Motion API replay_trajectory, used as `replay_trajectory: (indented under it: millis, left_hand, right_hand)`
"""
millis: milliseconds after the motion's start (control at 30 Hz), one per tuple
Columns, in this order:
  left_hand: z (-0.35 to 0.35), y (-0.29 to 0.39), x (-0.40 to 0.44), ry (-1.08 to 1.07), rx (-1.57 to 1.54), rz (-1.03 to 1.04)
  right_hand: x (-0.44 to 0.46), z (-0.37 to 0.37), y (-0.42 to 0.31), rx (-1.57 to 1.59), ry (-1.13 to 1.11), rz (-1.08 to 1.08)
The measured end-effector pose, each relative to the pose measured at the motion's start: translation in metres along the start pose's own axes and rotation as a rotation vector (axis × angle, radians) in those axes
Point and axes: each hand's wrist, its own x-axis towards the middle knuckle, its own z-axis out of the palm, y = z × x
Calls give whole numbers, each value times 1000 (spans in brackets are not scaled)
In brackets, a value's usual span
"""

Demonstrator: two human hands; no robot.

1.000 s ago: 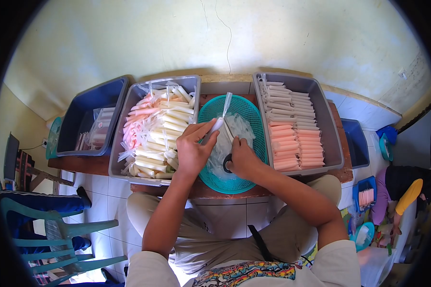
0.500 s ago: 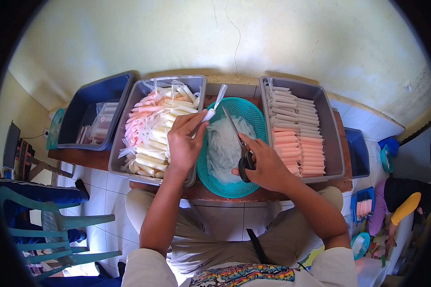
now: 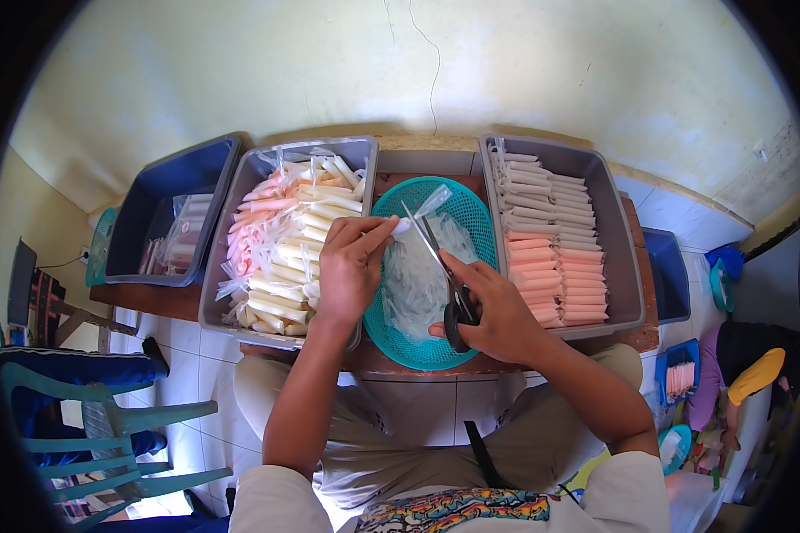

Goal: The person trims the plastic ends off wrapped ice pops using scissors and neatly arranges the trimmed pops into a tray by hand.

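My left hand [image 3: 351,271] pinches a white ice pop in a clear plastic sleeve [image 3: 403,226], whose loose end tilts up and to the right. In my right hand [image 3: 493,313] are black-handled scissors [image 3: 436,251], their blades slightly apart at that loose end. Below both hands, a turquoise mesh basket [image 3: 384,342] holds a heap of clear plastic scraps [image 3: 418,289]. A grey bin [image 3: 371,164] to the left is piled with untrimmed pink and cream ice pops [image 3: 284,244]. On the right, another grey bin [image 3: 627,302] contains neat rows of pink and whitish ice pops [image 3: 556,266].
A dark blue bin [image 3: 133,226] with a few packed bags stands far left on the wooden bench [image 3: 364,360]. Another blue bin [image 3: 667,275] is at the right. A green plastic chair [image 3: 120,444] and a person's legs are lower left; another person [image 3: 751,369] bends at the right.
The scissor blades have parted and come up to the sleeve's loose end. That end, upright before, now leans right over the basket. My left hand has shifted slightly.
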Motion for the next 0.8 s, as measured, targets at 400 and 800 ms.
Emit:
replay_trajectory:
  millis: [400, 800]
  left_hand:
    - [-2, 7, -3, -62, 92, 65]
    - [-1, 6, -6, -55, 114, 91]
  right_hand:
    - [7, 5, 4, 39, 6, 11]
    - [7, 8, 11, 103, 5, 7]
